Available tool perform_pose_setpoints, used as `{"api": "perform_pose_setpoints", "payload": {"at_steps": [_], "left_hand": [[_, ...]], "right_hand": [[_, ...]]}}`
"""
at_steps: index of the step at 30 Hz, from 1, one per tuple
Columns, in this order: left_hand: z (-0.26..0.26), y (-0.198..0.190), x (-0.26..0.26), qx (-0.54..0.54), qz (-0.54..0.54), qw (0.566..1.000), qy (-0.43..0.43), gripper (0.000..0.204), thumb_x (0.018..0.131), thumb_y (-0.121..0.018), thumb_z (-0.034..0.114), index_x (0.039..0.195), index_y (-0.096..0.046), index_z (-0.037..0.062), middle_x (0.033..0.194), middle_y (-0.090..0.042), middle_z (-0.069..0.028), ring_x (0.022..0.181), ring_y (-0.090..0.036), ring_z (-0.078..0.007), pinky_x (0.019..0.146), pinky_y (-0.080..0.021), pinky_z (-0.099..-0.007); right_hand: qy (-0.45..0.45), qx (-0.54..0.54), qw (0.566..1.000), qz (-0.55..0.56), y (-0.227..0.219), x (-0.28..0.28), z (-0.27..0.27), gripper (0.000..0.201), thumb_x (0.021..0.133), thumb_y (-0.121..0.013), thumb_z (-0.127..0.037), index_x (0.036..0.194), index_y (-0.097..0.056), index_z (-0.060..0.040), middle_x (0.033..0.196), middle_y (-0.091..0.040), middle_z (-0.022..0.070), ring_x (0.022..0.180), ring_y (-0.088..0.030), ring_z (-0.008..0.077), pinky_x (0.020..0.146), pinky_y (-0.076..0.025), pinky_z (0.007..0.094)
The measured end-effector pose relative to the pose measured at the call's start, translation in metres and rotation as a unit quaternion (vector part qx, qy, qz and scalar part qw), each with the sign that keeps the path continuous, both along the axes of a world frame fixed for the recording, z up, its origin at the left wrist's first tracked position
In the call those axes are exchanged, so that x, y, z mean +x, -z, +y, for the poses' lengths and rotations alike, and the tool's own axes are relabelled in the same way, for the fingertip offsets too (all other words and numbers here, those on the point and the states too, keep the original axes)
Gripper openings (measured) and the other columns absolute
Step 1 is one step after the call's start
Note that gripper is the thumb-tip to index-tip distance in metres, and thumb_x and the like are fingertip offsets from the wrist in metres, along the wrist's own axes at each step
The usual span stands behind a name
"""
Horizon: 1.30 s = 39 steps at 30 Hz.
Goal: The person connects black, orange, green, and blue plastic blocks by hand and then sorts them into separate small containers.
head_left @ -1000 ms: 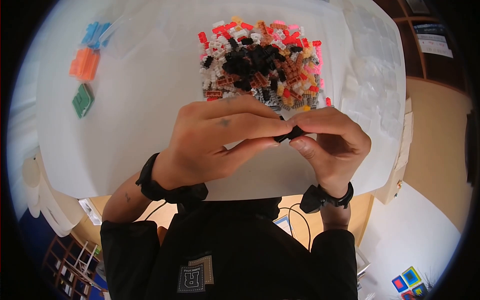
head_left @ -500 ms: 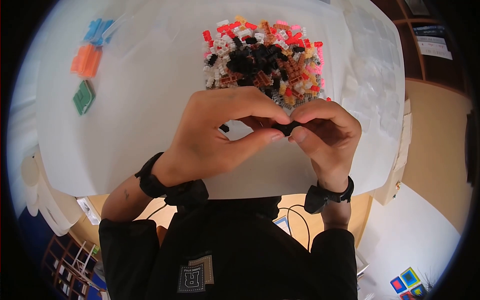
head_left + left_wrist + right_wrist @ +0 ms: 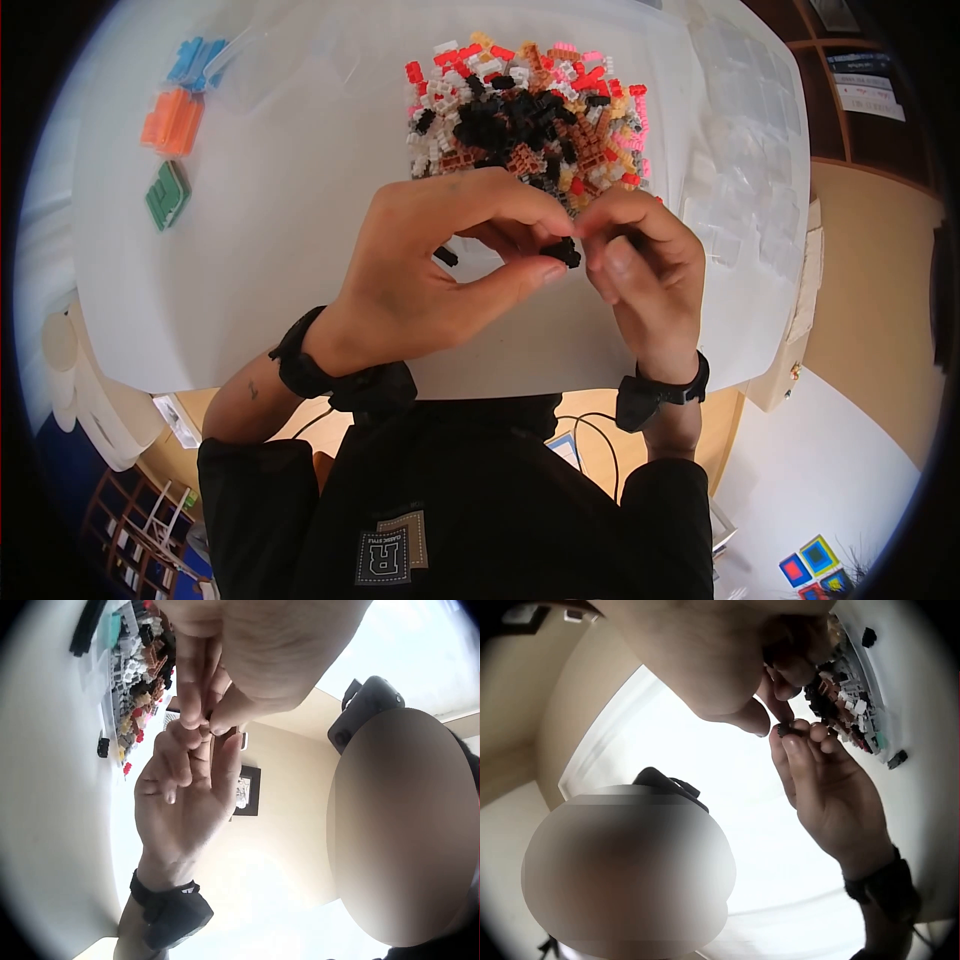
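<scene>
A small black studded plastic brick [image 3: 564, 253] is pinched between the thumb and fingers of the left hand [image 3: 415, 270], whose grip is clamped on it. The brick is held above the front part of the white bench [image 3: 270, 230], between the two hands and nearer than the heap. The grip of the right hand [image 3: 655, 285] is placed just beside it: the forefinger is brought close to the left hand's fingertips, the other fingers are bent, and in the right wrist view the thumb and forefinger are seen apart, with nothing visible between them. Whether the brick is touched by the right forefinger cannot be told.

Another black brick [image 3: 446, 256] is seen on the bench through the loop formed by the left thumb and forefinger. Beyond the hands, a heap of mixed plastic bricks [image 3: 530, 120] is spread, with black ones gathered at its middle and white, red, brown, pink, yellow and grey ones around them. Along the left side of the bench, blue blocks [image 3: 190, 64], orange blocks [image 3: 172, 122] and a green block [image 3: 167, 195] are lined up. Translucent plastic boxes [image 3: 745, 130] are set along the right side. A black strapped device [image 3: 345, 375] is worn on the left wrist.
</scene>
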<state>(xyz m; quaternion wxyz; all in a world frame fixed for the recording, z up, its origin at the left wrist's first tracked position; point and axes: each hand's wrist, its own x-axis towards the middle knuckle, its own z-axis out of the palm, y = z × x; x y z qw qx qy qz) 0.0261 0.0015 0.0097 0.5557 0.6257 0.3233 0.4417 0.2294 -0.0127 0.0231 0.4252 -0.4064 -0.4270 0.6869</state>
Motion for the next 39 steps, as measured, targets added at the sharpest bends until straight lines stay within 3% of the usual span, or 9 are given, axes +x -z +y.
{"api": "perform_pose_setpoints", "payload": {"at_steps": [2, 4, 6, 10, 19, 21, 28, 36, 39], "left_hand": [[-0.0002, 0.0014, 0.0000, 0.003, 0.001, 1.000, -0.004, 0.028, 0.072, -0.070, -0.011, 0.099, -0.063, -0.0051, 0.091, -0.066, -0.0137, 0.078, -0.066, -0.0167, 0.069, -0.055, -0.0251], [-0.0001, 0.0025, 0.0004, 0.003, 0.002, 1.000, -0.004, 0.028, 0.072, -0.071, -0.011, 0.098, -0.063, -0.0049, 0.091, -0.066, -0.0135, 0.078, -0.066, -0.0164, 0.069, -0.055, -0.0249], [-0.0003, 0.0030, 0.0006, 0.002, 0.003, 1.000, -0.005, 0.028, 0.072, -0.071, -0.011, 0.098, -0.063, -0.0047, 0.091, -0.066, -0.0134, 0.078, -0.066, -0.0161, 0.069, -0.055, -0.0247], [-0.0005, 0.0045, 0.0004, 0.001, 0.004, 1.000, -0.004, 0.027, 0.072, -0.071, -0.011, 0.098, -0.064, -0.0046, 0.091, -0.066, -0.0131, 0.077, -0.066, -0.0156, 0.069, -0.055, -0.0242], [0.0012, 0.0029, -0.0012, -0.007, -0.005, 1.000, 0.016, 0.029, 0.072, -0.070, -0.012, 0.100, -0.064, -0.0047, 0.093, -0.066, -0.0135, 0.080, -0.066, -0.0163, 0.071, -0.056, -0.0247], [0.0006, 0.0021, -0.0009, -0.030, -0.021, 0.999, 0.017, 0.029, 0.072, -0.070, -0.012, 0.100, -0.064, -0.0047, 0.093, -0.066, -0.0136, 0.081, -0.066, -0.0165, 0.071, -0.056, -0.0248], [0.0009, 0.0047, -0.0019, -0.012, -0.019, 1.000, 0.016, 0.026, 0.073, -0.068, -0.013, 0.097, -0.064, -0.0044, 0.094, -0.066, -0.0139, 0.082, -0.066, -0.0170, 0.072, -0.056, -0.0256], [0.0005, 0.0027, 0.0016, -0.019, -0.020, 1.000, -0.004, 0.026, 0.071, -0.070, -0.012, 0.095, -0.066, -0.0027, 0.089, -0.066, -0.0123, 0.079, -0.066, -0.0176, 0.069, -0.055, -0.0254], [0.0023, 0.0021, 0.0014, 0.050, 0.035, 0.998, -0.003, 0.027, 0.069, -0.071, -0.010, 0.094, -0.067, -0.0017, 0.088, -0.066, -0.0116, 0.075, -0.066, -0.0180, 0.065, -0.053, -0.0258]], "right_hand": [[0.001, 0.085, 0.993, -0.087, 0.0017, -0.0060, -0.0040, 0.017, 0.084, -0.064, 0.002, 0.101, -0.061, 0.0021, 0.077, -0.054, 0.0002, 0.062, -0.043, 0.0031, 0.057, -0.032, 0.0191], [0.024, 0.080, 0.990, -0.116, 0.0001, -0.0088, -0.0052, 0.014, 0.084, -0.066, 0.002, 0.097, -0.063, 0.0009, 0.070, -0.050, -0.0026, 0.060, -0.039, 0.0022, 0.054, -0.030, 0.0190], [0.015, 0.164, 0.962, -0.216, 0.0022, -0.0052, -0.0052, 0.012, 0.084, -0.067, 0.001, 0.095, -0.064, -0.0005, 0.064, -0.045, -0.0051, 0.056, -0.034, 0.0019, 0.051, -0.027, 0.0194], [0.031, 0.184, 0.956, -0.225, 0.0038, -0.0079, -0.0057, 0.009, 0.084, -0.067, 0.001, 0.093, -0.064, -0.0014, 0.062, -0.042, -0.0065, 0.054, -0.031, 0.0017, 0.050, -0.025, 0.0195], [0.030, 0.115, 0.981, -0.154, 0.0034, -0.0075, -0.0048, 0.014, 0.082, -0.067, 0.002, 0.096, -0.064, -0.0017, 0.060, -0.039, -0.0069, 0.054, -0.030, 0.0016, 0.050, -0.025, 0.0195], [0.016, 0.201, 0.960, -0.192, 0.0028, -0.0054, -0.0041, 0.019, 0.078, -0.070, 0.003, 0.095, -0.064, -0.0020, 0.059, -0.038, -0.0063, 0.054, -0.030, 0.0022, 0.050, -0.025, 0.0205], [0.035, 0.208, 0.950, -0.232, 0.0031, -0.0088, -0.0060, 0.019, 0.075, -0.073, 0.003, 0.091, -0.066, -0.0021, 0.058, -0.036, -0.0063, 0.053, -0.029, 0.0024, 0.049, -0.024, 0.0210], [0.036, 0.105, 0.985, -0.131, 0.0070, -0.0046, -0.0048, 0.014, 0.082, -0.070, -0.002, 0.095, -0.067, 0.0004, 0.061, -0.040, -0.0075, 0.055, -0.032, 0.0011, 0.050, -0.026, 0.0193], [0.031, 0.079, 0.989, -0.121, 0.0085, -0.0048, -0.0054, 0.015, 0.082, -0.071, -0.003, 0.096, -0.067, 0.0004, 0.061, -0.041, -0.0076, 0.056, -0.033, 0.0009, 0.051, -0.025, 0.0191]]}}
